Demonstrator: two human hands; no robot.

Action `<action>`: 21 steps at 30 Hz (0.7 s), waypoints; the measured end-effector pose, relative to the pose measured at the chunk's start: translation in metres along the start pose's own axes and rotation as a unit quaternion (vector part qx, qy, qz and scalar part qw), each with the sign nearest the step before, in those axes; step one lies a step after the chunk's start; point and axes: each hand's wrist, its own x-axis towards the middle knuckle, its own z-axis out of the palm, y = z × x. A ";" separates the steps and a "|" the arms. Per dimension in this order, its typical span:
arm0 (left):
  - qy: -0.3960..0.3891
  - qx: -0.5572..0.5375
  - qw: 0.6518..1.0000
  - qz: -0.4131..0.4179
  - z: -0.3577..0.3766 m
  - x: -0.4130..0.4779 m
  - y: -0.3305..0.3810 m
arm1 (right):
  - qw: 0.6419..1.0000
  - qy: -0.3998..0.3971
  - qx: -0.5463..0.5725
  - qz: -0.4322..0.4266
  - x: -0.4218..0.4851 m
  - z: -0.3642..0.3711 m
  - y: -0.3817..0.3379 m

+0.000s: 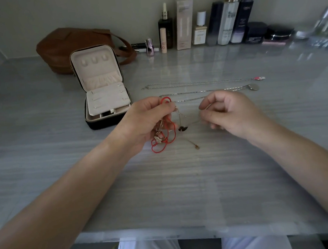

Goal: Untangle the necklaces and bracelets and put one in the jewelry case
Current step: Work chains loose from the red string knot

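A tangle of jewellery is hanging above the middle of the grey table, bunched in the left hand. A red cord is looping out over the top of that hand and trailing below it, mixed with thin chains and a pale butterfly charm. A dark charm is dangling between the two hands, and a fine chain is ending in a small round charm lying on the table just below.

The left hand is curling closed around the bundle, thumb and fingers pinching its upper part. The right hand is mostly closed too, its fingertips pinching a thin strand that is running from the tangle; the strand is too fine to follow clearly.

Just beyond the hands, two silver necklaces are lying stretched out side by side: the nearer one ending in a round pendant at the right, the farther one ending in a pink charm.

To the left, the jewelry case is standing open, its lid propped upright, with nothing from the tangle inside it. A brown bag is sitting behind the case, and a row of cosmetic bottles is lining the wall at the back.
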 end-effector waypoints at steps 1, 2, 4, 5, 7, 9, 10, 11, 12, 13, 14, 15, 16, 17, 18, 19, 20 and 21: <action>-0.003 0.005 1.000 0.000 0.000 0.000 0.000 | 0.999 0.003 -0.038 -0.016 0.000 0.002 0.003; -0.006 0.008 1.000 0.001 0.001 -0.001 -0.001 | 0.998 0.003 -0.064 -0.029 0.000 0.005 0.004; -0.009 0.014 1.000 0.002 0.001 -0.001 -0.001 | 0.994 0.010 -0.096 -0.054 0.001 0.009 0.008; -0.010 0.016 1.000 0.002 0.001 0.000 -0.001 | 0.990 0.022 -0.119 -0.076 0.001 0.010 0.010; -0.012 0.017 1.000 0.003 0.001 0.000 -0.001 | 0.976 0.034 -0.166 -0.140 -0.002 0.012 0.009; -0.013 0.018 1.000 0.005 0.001 0.001 -0.002 | 0.958 -0.001 -0.202 -0.203 -0.008 0.017 0.005; -0.013 0.017 1.000 0.006 0.001 0.001 -0.002 | 0.950 -0.027 -0.223 -0.217 -0.011 0.021 0.003; -0.013 0.013 1.000 0.007 0.001 0.000 -0.001 | 0.942 -0.047 -0.250 -0.220 -0.014 0.026 0.001; -0.013 0.008 1.000 0.008 0.000 0.000 -0.001 | 0.933 -0.059 -0.278 -0.222 -0.014 0.030 0.001; -0.014 0.002 1.000 0.008 0.000 -0.001 0.001 | 0.923 -0.062 -0.303 -0.229 -0.014 0.033 0.001; -0.015 -0.004 1.000 0.008 0.000 -0.001 0.002 | 0.912 -0.053 -0.322 -0.247 -0.013 0.036 0.001; -0.017 -0.010 1.000 0.007 0.000 -0.002 0.003 | 0.898 -0.039 -0.343 -0.273 -0.011 0.038 0.002; -0.018 -0.014 1.000 0.005 0.000 -0.002 0.004 | 0.883 -0.024 -0.362 -0.297 -0.009 0.041 0.003; -0.019 -0.017 1.000 0.004 0.000 -0.002 0.004 | 0.873 -0.016 -0.375 -0.311 -0.009 0.042 0.003; -0.020 -0.017 1.000 0.004 0.000 -0.002 0.004 | 0.868 -0.014 -0.380 -0.319 -0.008 0.044 0.003; -0.018 -0.018 1.000 0.003 -0.001 -0.002 0.003 | 0.868 -0.018 -0.378 -0.320 -0.008 0.044 0.003; -0.016 -0.020 1.000 0.001 -0.001 -0.001 0.003 | 0.872 -0.023 -0.370 -0.320 -0.009 0.045 0.003; -0.013 -0.023 1.000 -0.002 -0.002 -0.001 0.004 | 0.875 -0.028 -0.363 -0.320 -0.009 0.045 0.004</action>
